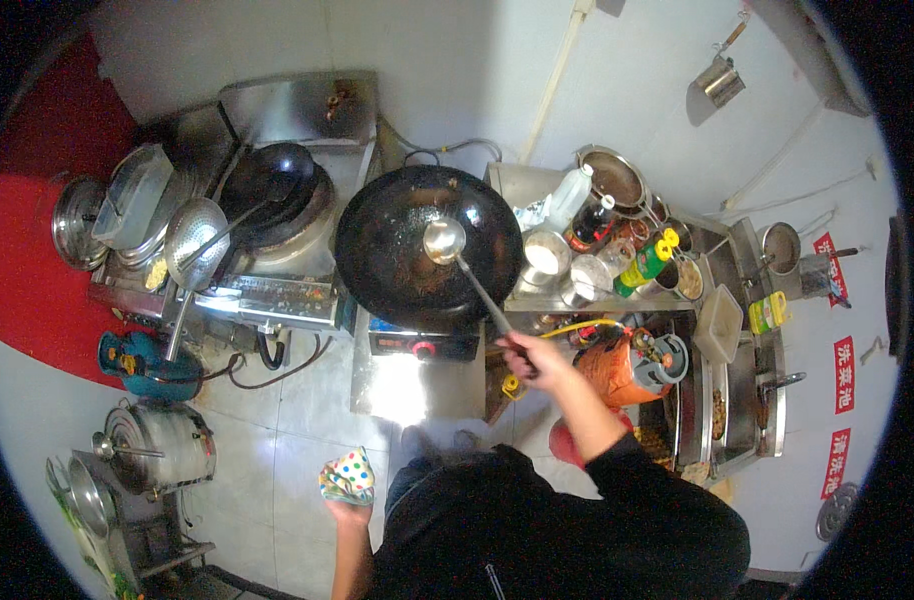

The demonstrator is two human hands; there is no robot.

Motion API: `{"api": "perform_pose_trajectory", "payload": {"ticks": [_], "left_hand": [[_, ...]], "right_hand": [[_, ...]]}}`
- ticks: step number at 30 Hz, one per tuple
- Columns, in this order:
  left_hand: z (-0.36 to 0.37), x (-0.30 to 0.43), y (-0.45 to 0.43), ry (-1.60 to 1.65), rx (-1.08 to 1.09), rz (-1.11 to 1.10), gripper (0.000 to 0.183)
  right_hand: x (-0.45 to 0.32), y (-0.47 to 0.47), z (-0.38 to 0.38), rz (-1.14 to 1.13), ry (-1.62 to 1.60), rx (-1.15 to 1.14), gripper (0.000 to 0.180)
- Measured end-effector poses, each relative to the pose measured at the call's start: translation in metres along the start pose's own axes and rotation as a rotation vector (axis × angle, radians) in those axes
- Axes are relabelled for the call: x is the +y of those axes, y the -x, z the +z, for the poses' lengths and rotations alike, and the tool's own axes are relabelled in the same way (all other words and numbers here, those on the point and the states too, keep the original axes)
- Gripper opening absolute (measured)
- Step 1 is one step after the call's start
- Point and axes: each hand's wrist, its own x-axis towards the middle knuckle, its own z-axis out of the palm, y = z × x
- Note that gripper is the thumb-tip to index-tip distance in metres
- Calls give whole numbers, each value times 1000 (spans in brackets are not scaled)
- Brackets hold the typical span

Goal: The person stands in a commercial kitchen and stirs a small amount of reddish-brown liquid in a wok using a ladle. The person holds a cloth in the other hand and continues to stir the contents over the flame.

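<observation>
My right hand (533, 358) grips the dark handle of a long steel wok ladle (445, 240). The ladle's round bowl is over the inside of a large black wok (374, 247); whether it touches the metal I cannot tell. Dark, shiny residue coats the wok's inner surface. Beneath the wok is a burner unit with a control panel and a red-ringed knob (422, 350). Low on the left, away from the wok, my left hand (349, 511) holds a folded polka-dot cloth (349, 475), which hides most of the fingers.
Left stands another stove with a dark wok (269, 187) and a perforated skimmer (196, 244). Right of my wok, a steel counter bears bottles, metal pots (545, 256) and a strainer (614, 176). An orange-wrapped gas cylinder (614, 371) stands below. A sink (734, 405) lies far right.
</observation>
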Motion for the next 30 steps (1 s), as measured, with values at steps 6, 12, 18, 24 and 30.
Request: {"api": "perform_pose_trajectory", "payload": {"ticks": [6, 12, 18, 24, 30], "left_hand": [[2, -1, -4, 0, -85, 15, 43], [-5, -3, 2, 25, 4, 29, 43], [-1, -8, 6, -9, 95, 80, 39], [-17, -10, 9, 59, 15, 84, 47], [-20, -11, 2, 28, 26, 82, 44]], "right_hand": [[-2, 7, 0, 141, 47, -154, 34], [-7, 8, 1, -3, -35, 52, 32], [-6, 8, 0, 166, 57, 84, 29], [-15, 5, -3, -23, 9, 94, 33], [-13, -4, -4, 50, 86, -155, 35]]}}
